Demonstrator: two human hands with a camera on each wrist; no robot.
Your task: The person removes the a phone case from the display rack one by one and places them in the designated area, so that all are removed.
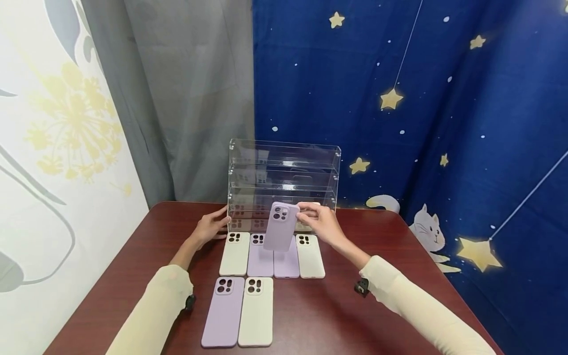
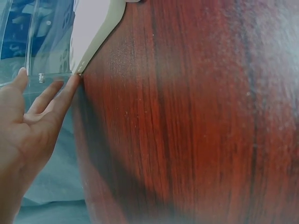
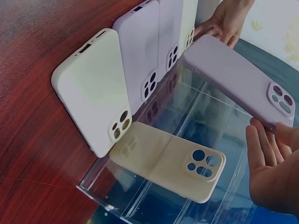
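Note:
My right hand (image 1: 320,223) pinches a purple phone case (image 1: 282,227) by its upper right edge, near the camera cutouts. It holds the case tilted in front of the clear acrylic display rack (image 1: 284,153). In the right wrist view, a cream phone case (image 3: 159,156) leans on the rack below the held one. My left hand (image 1: 212,228) rests its fairly straight fingers at the rack's left side. Along the rack's front stand a white case (image 1: 235,256), two purple cases (image 1: 260,259) and another white case (image 1: 311,259). The held case partly covers one purple case.
Nearer on the brown table (image 1: 346,320) lie a purple phone case (image 1: 223,313) and a white phone case (image 1: 256,315), side by side. Behind the table hang a grey curtain (image 1: 199,98) and a blue star-patterned curtain (image 1: 319,88).

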